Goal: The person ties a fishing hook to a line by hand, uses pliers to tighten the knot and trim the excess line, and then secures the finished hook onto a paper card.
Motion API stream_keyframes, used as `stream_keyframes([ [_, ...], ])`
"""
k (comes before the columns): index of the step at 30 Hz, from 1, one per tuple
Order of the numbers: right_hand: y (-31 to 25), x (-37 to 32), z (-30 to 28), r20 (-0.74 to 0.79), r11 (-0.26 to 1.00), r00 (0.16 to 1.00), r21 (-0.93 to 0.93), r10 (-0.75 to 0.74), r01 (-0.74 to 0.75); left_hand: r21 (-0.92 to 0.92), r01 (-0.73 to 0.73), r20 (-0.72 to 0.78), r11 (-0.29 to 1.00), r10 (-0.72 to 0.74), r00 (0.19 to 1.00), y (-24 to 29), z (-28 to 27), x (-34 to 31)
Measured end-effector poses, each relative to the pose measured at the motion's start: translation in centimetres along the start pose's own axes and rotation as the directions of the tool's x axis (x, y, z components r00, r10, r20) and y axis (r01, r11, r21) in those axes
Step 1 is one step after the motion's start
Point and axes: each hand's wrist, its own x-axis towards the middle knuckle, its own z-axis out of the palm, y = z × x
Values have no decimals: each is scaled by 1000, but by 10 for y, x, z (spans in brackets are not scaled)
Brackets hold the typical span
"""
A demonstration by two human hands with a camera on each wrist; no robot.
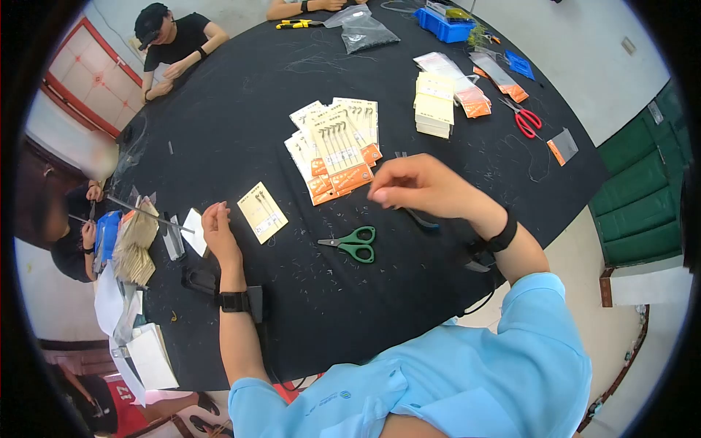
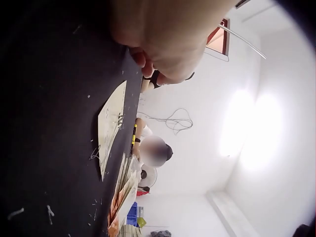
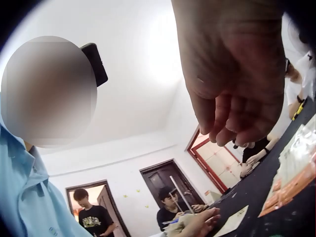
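A cream card with small dark hooks (image 1: 263, 212) lies on the black table between the hands in the head view. Just left of it is my left hand (image 1: 221, 233), near a white card (image 1: 195, 232), its fingers loosely bent. My right hand (image 1: 431, 187) hovers above the table, right of a fanned pile of bagged hook cards (image 1: 337, 146), fingers bent with no object visible in them. In the right wrist view the fingers of my right hand (image 3: 234, 84) hang loosely curled. Green-handled scissors (image 1: 356, 244) lie below the pile.
Farther right are a cream card stack (image 1: 434, 104), empty packets (image 1: 456, 80), red scissors (image 1: 522, 119) and a blue basket (image 1: 444, 26). At left stand bundled cards (image 1: 136, 241) and a metal rod (image 1: 150, 214). Several people sit around the table.
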Motion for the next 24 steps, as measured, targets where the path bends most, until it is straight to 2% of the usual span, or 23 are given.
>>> stream_keyframes([
  [2, 5, -10, -11, -66, 997, 996, -26, 66, -68, -35, 34, -24, 999, -35, 999, -2, -1, 1],
  [4, 9, -19, -20, -192, 981, 962, 13, 194, -195, -62, 54, -26, 997, -56, 998, -4, 0, 2],
  [7, 12, -27, -28, -206, 962, 943, -22, 263, -273, -92, 84, -36, 992, -88, 996, -7, -2, 2],
  [8, 11, -27, -29, -214, 965, 944, -25, 251, -262, -100, 95, -39, 990, -99, 994, -1, -2, 1],
  [9, 9, -27, -30, -173, 967, 955, -38, 242, -252, -22, 113, -68, 993, -114, 991, 3, 0, -1],
  [11, 0, -20, -33, -251, 961, 937, -70, 242, -267, -32, 91, -72, 995, -93, 993, 12, 3, -4],
  [16, -46, 12, -49, -202, 952, 972, -254, 122, -173, -121, 65, -82, 990, -76, 994, 6, 3, -3],
  [17, -62, 22, -51, -173, 923, 980, -353, 93, -150, -138, 82, -79, 987, -93, 992, 6, 4, -2],
  [19, -94, 45, -46, -122, 850, 989, -526, -88, 11, -120, 67, -72, 990, -76, 994, 5, 4, -2],
  [21, -122, 70, -45, -56, 730, 979, -674, -196, 108, -131, 75, -73, 989, -85, 994, 9, 4, -1],
  [23, -136, 99, -49, -45, 746, 970, -648, -239, 154, -87, 82, -66, 993, -88, 994, 13, 5, -2],
  [24, -142, 117, -53, -31, 686, 955, -702, -296, 190, -76, 64, -59, 995, -69, 996, 12, 5, -1],
])
